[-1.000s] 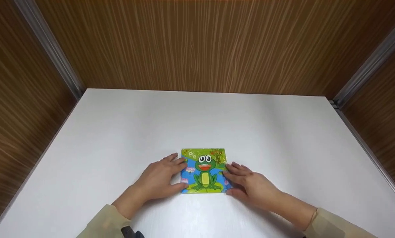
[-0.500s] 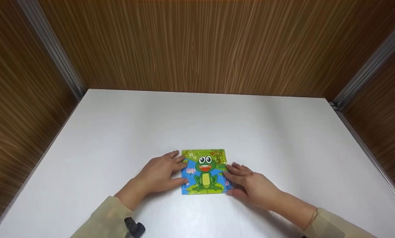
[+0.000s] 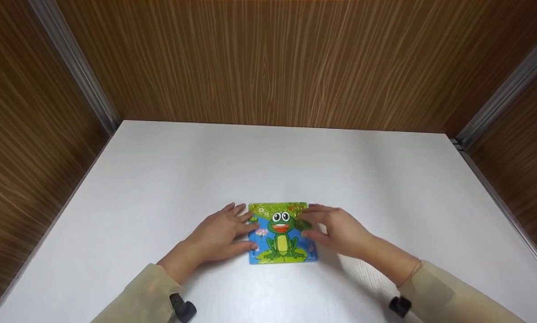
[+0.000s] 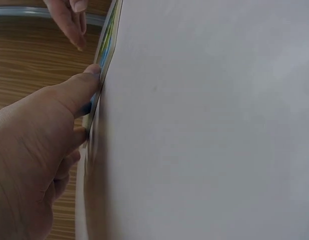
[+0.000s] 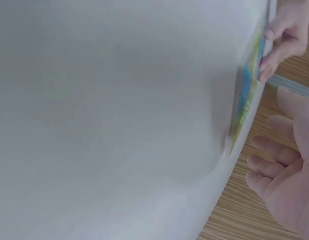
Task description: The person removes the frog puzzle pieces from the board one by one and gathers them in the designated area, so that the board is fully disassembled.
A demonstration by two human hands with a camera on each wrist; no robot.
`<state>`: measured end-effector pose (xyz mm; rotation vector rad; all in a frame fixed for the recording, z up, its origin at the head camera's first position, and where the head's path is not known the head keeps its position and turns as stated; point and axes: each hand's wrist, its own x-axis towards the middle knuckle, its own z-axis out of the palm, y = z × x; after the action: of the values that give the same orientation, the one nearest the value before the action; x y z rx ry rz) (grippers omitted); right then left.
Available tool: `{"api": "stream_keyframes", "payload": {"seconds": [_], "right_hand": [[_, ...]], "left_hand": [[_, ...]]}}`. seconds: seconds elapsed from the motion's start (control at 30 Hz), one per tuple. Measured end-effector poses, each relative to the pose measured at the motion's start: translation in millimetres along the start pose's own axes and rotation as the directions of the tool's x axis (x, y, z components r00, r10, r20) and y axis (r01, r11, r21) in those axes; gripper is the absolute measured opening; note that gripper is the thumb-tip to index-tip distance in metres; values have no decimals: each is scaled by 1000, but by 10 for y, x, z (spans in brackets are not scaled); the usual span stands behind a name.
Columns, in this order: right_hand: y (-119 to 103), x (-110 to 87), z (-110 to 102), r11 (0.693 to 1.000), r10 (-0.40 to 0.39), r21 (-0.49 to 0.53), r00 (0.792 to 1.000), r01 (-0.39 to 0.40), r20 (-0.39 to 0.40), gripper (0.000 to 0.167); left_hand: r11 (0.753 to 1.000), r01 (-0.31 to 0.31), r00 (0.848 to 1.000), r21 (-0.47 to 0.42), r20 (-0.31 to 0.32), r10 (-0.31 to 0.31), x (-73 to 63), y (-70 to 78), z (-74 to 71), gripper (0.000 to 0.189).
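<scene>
A thin square board with a green frog picture (image 3: 282,246) lies flat on the white table in the head view; the left wrist view catches its edge (image 4: 108,47) side-on. My left hand (image 3: 221,235) rests at the board's left side, thumb and fingertips touching its edge and face. Over the right side is my right hand (image 3: 340,229), its fingers loosely bent and covering part of the board's upper right. In the right wrist view, this right hand (image 5: 287,160) is held apart from the board (image 5: 247,85) with nothing in its grasp.
The white tabletop (image 3: 277,161) reaches back to a wood-grain panel (image 3: 268,63). Similar panels flank both sides, with metal strips (image 3: 77,67) at the corners. Dark wrist devices (image 3: 183,308) sit by both sleeves.
My right hand has risen off the board's right edge and shifted up and slightly left over it. The left hand slid slightly up along the left edge. The board has hardly moved.
</scene>
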<state>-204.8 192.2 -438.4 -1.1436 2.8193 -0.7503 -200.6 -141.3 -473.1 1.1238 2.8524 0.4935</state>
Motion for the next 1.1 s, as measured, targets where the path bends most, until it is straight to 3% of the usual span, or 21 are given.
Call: {"api": "stream_keyframes", "payload": {"seconds": [0.13,0.27,0.43,0.6,0.73,1.1], "right_hand": [[-19,245,36,989,48,142,999,-45,-18,36],[-11,455,121,956,138,261,990,-132,-5,32],[24,661,241,908,227,353,973,-227,41,33],[88,813,345,878,255,396,963,-269,89,36],[140,842,403,881,232,395,965,-260,118,39],[128,869,411,919,135,347,976,-187,168,43]], "left_hand": [[1000,1,1000,1,-8,-1,-15,-16,0,58],[1000,-13,1000,1,-21,14,-19,-19,10,56],[1000,-19,1000,15,-20,19,-2,-10,12,55],[999,-3,1000,33,3,3,6,2,7,56],[999,-3,1000,41,5,3,2,15,20,57],[993,-69,996,93,-54,75,-24,7,8,54]]}}
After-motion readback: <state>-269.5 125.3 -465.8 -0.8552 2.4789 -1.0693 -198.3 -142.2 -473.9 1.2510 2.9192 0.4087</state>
